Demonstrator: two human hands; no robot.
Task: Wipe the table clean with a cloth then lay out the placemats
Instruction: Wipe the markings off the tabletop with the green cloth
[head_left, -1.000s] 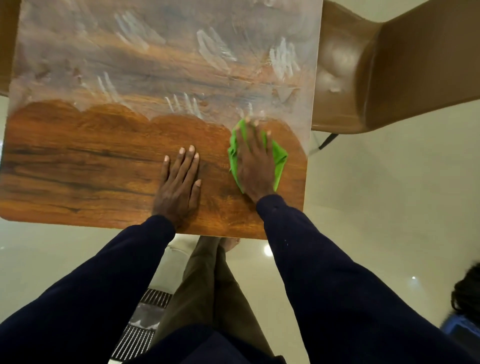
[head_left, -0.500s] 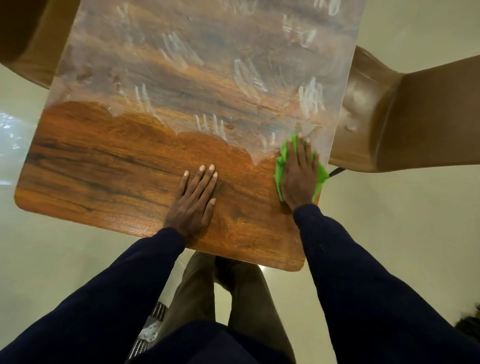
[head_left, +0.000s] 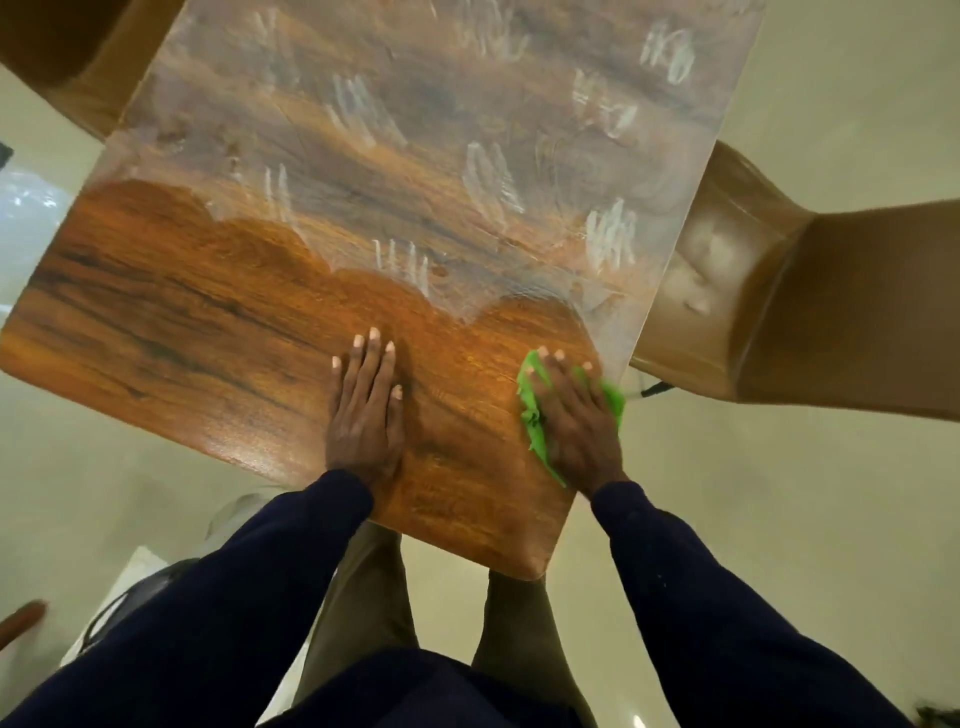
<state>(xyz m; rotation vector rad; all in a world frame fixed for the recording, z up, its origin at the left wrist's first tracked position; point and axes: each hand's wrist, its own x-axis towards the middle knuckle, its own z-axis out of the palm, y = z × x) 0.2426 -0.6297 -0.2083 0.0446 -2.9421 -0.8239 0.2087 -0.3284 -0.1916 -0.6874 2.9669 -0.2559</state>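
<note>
From the head view, looking down: my right hand (head_left: 576, 415) lies flat on the green cloth (head_left: 532, 415). The grip is spread, with straight fingers pressing the cloth onto the counter (head_left: 182, 322) rather than pinching it. The cloth sits at the counter's right edge, green showing on both sides of my palm.

A second ago this hand was further in from that edge, its fingertips right on the line where the whitish film (head_left: 467, 130) begins. Since then it has swept out to the right edge and drawn back toward me, and a freshly cleared scallop now shows beyond my fingertips. My left hand (head_left: 366, 410) has stayed planted on the bare wood, with the fingers straight, close together and holding nothing. It props me while I lean.

I judge this means the near band is done from side to side, apart from what looks like a thin hazy strip along the right edge just past the cloth. The whole far part of the counter is still covered in film and streaky finger marks, so most of the wiping is still ahead. The next passes need a longer reach, and I may have to move my left hand forward onto wiped wood, which could leave new prints.

No placemats are in view, so that step has not begun. A brown chair (head_left: 831, 312) stands just beside the right edge.
</note>
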